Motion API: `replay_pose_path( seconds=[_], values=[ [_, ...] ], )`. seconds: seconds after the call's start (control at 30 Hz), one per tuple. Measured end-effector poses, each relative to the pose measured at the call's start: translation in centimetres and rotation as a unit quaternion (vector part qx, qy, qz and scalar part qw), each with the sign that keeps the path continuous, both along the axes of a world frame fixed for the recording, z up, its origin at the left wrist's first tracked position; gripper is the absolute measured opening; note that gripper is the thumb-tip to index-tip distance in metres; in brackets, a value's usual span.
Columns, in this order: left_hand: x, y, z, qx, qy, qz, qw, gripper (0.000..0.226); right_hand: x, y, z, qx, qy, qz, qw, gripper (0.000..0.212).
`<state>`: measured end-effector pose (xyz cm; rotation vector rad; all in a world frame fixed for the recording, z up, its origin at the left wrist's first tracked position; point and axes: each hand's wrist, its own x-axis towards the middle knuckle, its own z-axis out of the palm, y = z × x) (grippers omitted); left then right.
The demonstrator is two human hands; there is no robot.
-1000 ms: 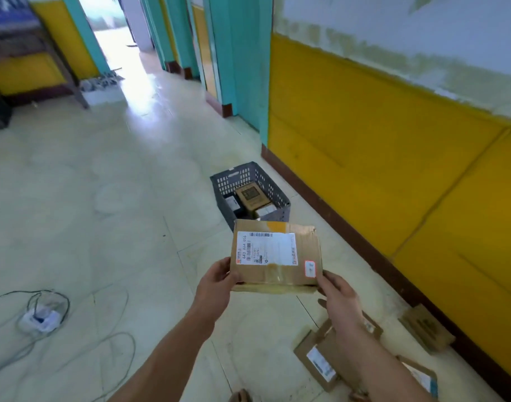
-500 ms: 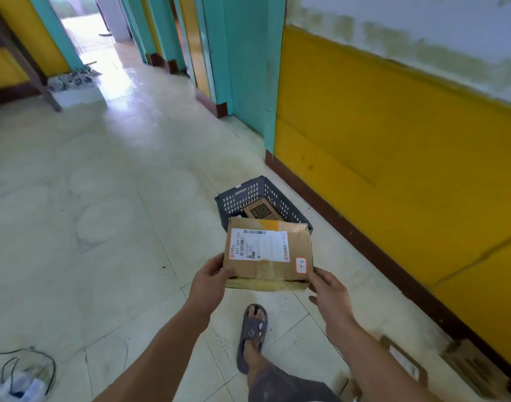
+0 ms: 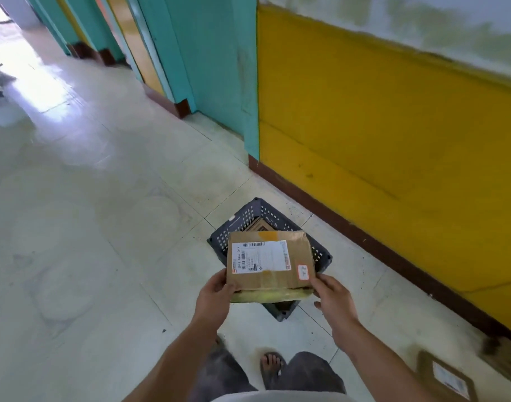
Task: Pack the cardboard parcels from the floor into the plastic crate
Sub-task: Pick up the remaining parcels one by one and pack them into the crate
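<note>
The person holds a parcel (image 3: 270, 264) in both hands, level and label (image 3: 260, 256) up, directly above the crate (image 3: 242, 219), so that it hides most of the crate's opening. The left hand (image 3: 215, 297) grips the near left corner, thumb pressed on the top face and fingers tucked out of sight beneath. The right hand (image 3: 334, 300) grips the near right corner, thumb against the edge just beside a small red-framed sticker (image 3: 303, 271) and the other fingers curled below the box. The parcel is clear of the crate's rim and not yet inside. The dark, perforated crate stands on the tiled floor (image 3: 103, 227) near the yellow wall (image 3: 379, 111), turned corner-on to the person. Another brown box (image 3: 258, 226) shows inside it at the far end. The person's sandalled foot (image 3: 273, 369) is planted just short of the crate. One more labelled box (image 3: 447, 378) lies on the floor at the lower right, near the wall's base.
</note>
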<state>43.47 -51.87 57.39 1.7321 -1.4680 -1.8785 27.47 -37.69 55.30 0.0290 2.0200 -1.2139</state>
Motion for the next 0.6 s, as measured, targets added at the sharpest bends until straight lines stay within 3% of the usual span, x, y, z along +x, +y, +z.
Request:
replay_pose_path(
  seconds=[0.3,0.43,0.6],
  values=[
    [-4.5,-17.0,-5.8,0.008,-0.016,-0.239,0.971,0.027,1.3,-11.8,-4.3,0.057,-0.027,-0.163,0.985,0.008],
    [-5.9,-21.2,-7.4,0.015,-0.041,-0.318,0.947,0.026,3.1,-15.0,-4.7,0.084,-0.051,-0.240,0.966,0.003],
    [-8.3,-23.8,-10.1,0.045,-0.064,-0.384,0.920,0.030,3.7,-16.7,-5.4,0.108,-0.074,-0.293,0.947,0.013]
  ],
)
